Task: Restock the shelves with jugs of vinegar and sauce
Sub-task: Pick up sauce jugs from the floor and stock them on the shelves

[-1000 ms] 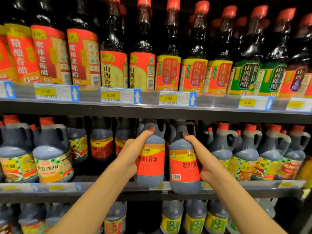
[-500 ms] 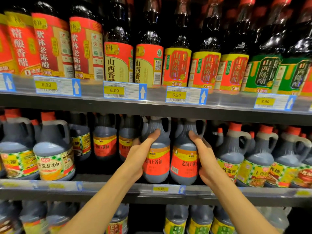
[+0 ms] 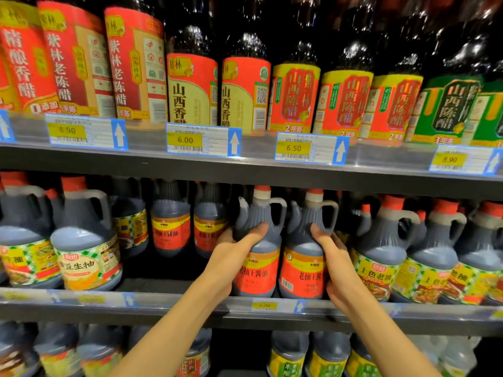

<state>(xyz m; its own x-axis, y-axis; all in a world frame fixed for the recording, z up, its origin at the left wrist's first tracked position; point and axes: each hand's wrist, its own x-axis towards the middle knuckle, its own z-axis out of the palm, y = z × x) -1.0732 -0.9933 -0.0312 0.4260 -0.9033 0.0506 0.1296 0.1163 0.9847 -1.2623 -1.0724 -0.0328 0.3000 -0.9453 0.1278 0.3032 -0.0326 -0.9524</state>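
A dark metal store shelving unit fills the view, its middle shelf [image 3: 168,308] edged with a clear strip of price tags [image 3: 277,306]. On it, at the near edge, two red-labelled sauce jugs stand upright, side by side. The left hand [image 3: 234,257] curls round the left jug [image 3: 258,257], thumb across its shoulder; the right hand [image 3: 334,259] wraps the right jug [image 3: 302,265] the same way. More red-labelled jugs [image 3: 171,227] stand farther back to the left, green-checked jugs [image 3: 84,257] at far left, similar ones [image 3: 381,257] to the right. The upper shelf [image 3: 245,170] carries tall vinegar bottles [image 3: 294,99], necks cut off by the top edge. The lower shelf's jugs [image 3: 288,355] are blurred and cropped. The fingers behind both held jugs are hidden.
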